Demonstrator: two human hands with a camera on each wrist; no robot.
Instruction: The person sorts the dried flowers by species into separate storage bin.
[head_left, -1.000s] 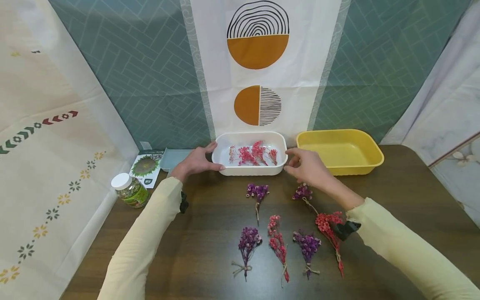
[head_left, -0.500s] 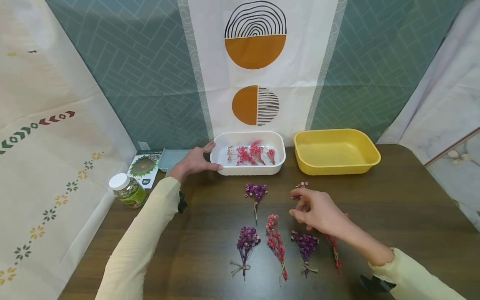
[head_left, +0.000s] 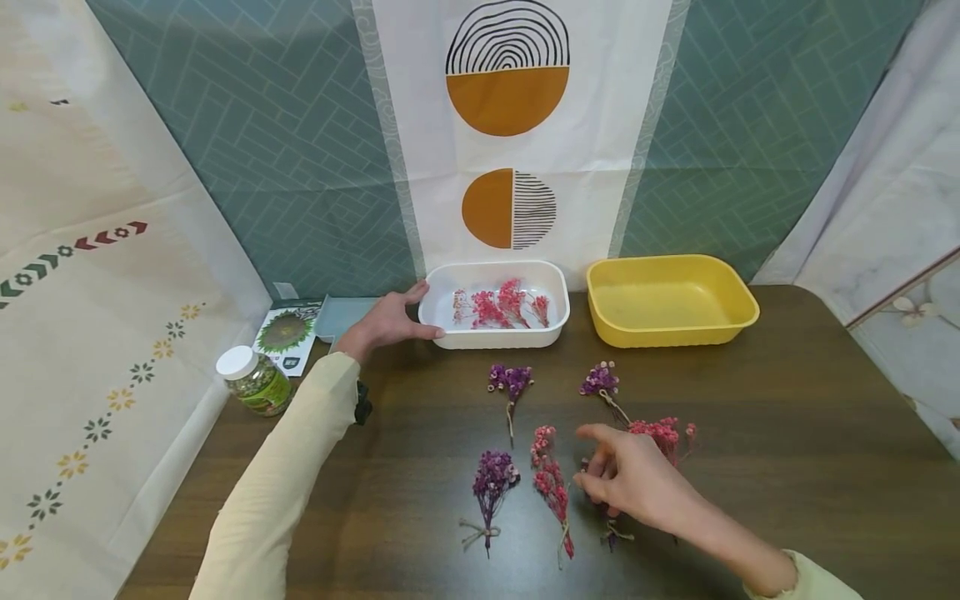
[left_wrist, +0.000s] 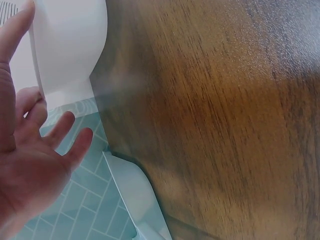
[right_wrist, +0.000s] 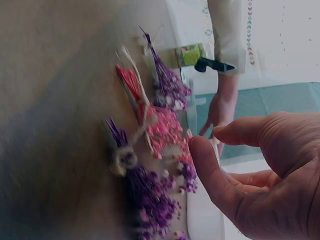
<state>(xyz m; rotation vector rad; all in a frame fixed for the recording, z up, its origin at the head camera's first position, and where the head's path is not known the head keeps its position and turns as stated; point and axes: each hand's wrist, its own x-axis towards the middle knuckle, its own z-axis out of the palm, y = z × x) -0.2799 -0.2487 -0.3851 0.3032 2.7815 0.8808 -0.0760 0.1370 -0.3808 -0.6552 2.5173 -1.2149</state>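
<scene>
At the left end of a white plastic basin (head_left: 491,338) my left hand (head_left: 390,323) holds the rim, thumb at the near corner and fingers toward the far one. Pink dried flowers (head_left: 491,310) lie inside. My right hand (head_left: 637,479) hovers over a twine-tied purple dried-flower bunch (right_wrist: 150,195), covering most of it in the head view. Its thumb and index finger stand apart with nothing between them. Close by on the left lies a pink-red bunch (head_left: 551,483). Another red bunch (head_left: 660,432) is partly hidden behind the right hand.
More purple bunches lie about: one at front left (head_left: 495,479), one below the basin (head_left: 510,382), one at right (head_left: 600,382). A yellow basin (head_left: 671,335) stands at back right. To the left are a lidded jar (head_left: 258,383), a sunflower packet (head_left: 288,333) and a pale blue tray (head_left: 341,315).
My right hand has left the white basin's right end and come toward me, down over the purple bunch. The left hand has stayed at the basin's left end.
</scene>
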